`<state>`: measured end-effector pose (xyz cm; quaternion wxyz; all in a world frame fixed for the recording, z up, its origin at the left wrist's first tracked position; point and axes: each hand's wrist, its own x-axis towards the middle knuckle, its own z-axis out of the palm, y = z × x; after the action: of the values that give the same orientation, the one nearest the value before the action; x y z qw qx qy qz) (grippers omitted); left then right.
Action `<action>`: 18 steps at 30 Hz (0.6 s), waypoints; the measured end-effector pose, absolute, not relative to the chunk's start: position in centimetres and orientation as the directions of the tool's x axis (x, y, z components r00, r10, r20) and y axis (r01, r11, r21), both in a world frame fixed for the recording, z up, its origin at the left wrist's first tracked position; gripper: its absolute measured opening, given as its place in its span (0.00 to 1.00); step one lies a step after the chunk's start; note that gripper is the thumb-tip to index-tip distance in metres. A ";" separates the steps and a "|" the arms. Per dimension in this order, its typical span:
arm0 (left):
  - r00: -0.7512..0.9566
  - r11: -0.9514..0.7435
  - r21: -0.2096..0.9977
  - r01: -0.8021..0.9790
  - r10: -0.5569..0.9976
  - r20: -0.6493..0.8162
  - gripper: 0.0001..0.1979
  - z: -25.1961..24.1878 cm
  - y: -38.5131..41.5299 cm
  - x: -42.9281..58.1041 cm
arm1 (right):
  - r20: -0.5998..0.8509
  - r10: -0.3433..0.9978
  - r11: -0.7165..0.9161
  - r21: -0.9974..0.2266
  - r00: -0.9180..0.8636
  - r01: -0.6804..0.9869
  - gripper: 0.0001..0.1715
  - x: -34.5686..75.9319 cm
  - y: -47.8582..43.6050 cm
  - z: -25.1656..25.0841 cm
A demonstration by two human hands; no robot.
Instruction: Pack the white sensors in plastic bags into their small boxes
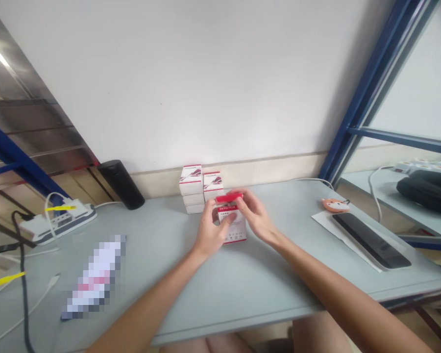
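head view: we look down at our table (161, 274);
left hand (211, 230): curled partly closed, holding the detector box (238, 230) with our thumb across its front;
right hand (256, 215): bent nearly closed, our fingers on the right end of the red strip (227, 198);
detector box: between our hands, near the stacked boxes (191, 187)

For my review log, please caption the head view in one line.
Left hand and right hand on a red-and-white DETECTOR box, stacked boxes behind.
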<state>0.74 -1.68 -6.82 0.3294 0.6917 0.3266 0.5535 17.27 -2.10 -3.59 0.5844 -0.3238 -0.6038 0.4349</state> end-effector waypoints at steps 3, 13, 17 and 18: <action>0.141 -0.538 0.843 0.005 0.835 0.532 0.22 -7.6 -1.5 1.0 | 0.462 0.886 0.461 -0.887 -0.040 -0.024 0.19 16.9 -2.0 -3.8; 0.166 -0.676 0.734 0.065 0.733 0.660 0.17 -7.8 -0.9 0.9 | 0.603 0.771 0.625 -0.778 -0.204 0.059 0.14 18.8 -1.1 -4.2; 0.016 -0.661 0.748 0.060 0.749 0.662 0.17 -7.7 -0.3 0.8 | 0.586 0.758 0.631 -0.770 -0.286 0.093 0.20 18.8 -1.1 -4.3; -0.065 -0.637 0.769 0.050 0.767 0.639 0.18 -7.6 -0.2 0.8 | 0.526 0.783 0.580 -0.811 -0.333 0.084 0.32 18.6 -1.1 -4.5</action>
<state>0.76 -0.15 -7.63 0.2743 0.6262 0.3262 0.6528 18.64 -1.05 -4.53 0.4971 -0.2943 -0.7367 0.3515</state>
